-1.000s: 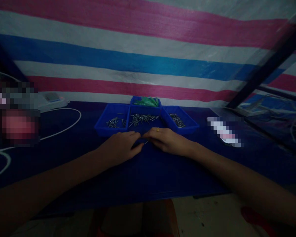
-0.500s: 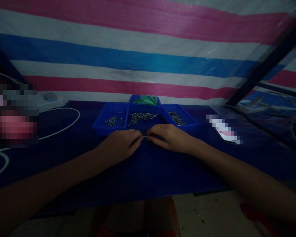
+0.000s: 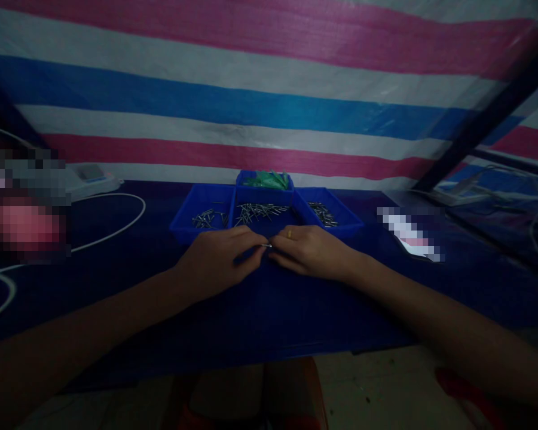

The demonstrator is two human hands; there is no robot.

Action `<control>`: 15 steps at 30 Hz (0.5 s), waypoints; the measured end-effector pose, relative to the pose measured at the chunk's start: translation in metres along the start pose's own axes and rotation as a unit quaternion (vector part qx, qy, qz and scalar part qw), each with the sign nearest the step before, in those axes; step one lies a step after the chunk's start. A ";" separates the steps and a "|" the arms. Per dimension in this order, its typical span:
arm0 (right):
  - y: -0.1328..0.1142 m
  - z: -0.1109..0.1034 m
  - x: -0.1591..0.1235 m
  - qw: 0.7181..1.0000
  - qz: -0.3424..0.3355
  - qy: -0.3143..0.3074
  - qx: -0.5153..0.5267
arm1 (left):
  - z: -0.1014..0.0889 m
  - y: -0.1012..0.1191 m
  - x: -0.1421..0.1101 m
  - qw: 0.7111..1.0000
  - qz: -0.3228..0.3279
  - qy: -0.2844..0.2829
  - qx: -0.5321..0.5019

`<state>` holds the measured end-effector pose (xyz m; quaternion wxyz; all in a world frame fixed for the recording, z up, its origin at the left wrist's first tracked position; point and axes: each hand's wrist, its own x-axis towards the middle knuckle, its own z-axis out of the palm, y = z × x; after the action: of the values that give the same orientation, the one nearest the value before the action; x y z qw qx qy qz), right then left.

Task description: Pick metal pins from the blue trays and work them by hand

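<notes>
In front of the trays, my left hand (image 3: pixel 224 254) pinches a thin metal pin (image 3: pixel 266 245) between thumb and fingertips. My right hand (image 3: pixel 311 248), with a ring on one finger, closes its fingertips at the pin's other end. Only a short shiny length shows between the two hands; the fingers cover the rest. Just beyond them lies a loose pile of metal pins (image 3: pixel 260 212). A blue tray on the left (image 3: pixel 177 224) and a blue tray on the right (image 3: pixel 354 224) hold more such pins. Green plastic (image 3: pixel 266 179) fills a third blue tray (image 3: pixel 264 196) behind the pile.
A phone-like slab (image 3: pixel 410 237), partly pixelated, lies on the dark blue table (image 3: pixel 260 316) at right. At left, a white cable (image 3: pixel 144 209) curves near a white device (image 3: pixel 92 179) and a pixelated reddish thing (image 3: pixel 27 230). Striped sheeting (image 3: pixel 269 113) hangs behind.
My left hand has shifted slightly right, its fingertips now closer to my right hand. Less space shows between them. The trays and piles stay as they were.
</notes>
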<state>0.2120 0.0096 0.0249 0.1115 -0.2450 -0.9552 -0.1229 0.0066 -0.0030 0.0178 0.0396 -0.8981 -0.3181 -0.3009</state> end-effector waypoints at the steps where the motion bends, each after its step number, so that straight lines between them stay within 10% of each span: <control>1: -0.001 0.000 0.000 1.000 -0.013 0.000 -0.008 | -0.001 0.001 0.000 1.000 0.011 0.004 -0.006; 15: -0.007 0.002 0.001 0.999 -0.036 -0.009 -0.001 | -0.005 0.005 -0.001 0.999 -0.013 -0.024 -0.044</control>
<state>0.2068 0.0048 0.0217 0.0986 -0.2115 -0.9643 -0.1253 0.0064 -0.0088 0.0224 -0.0117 -0.9016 -0.3173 -0.2936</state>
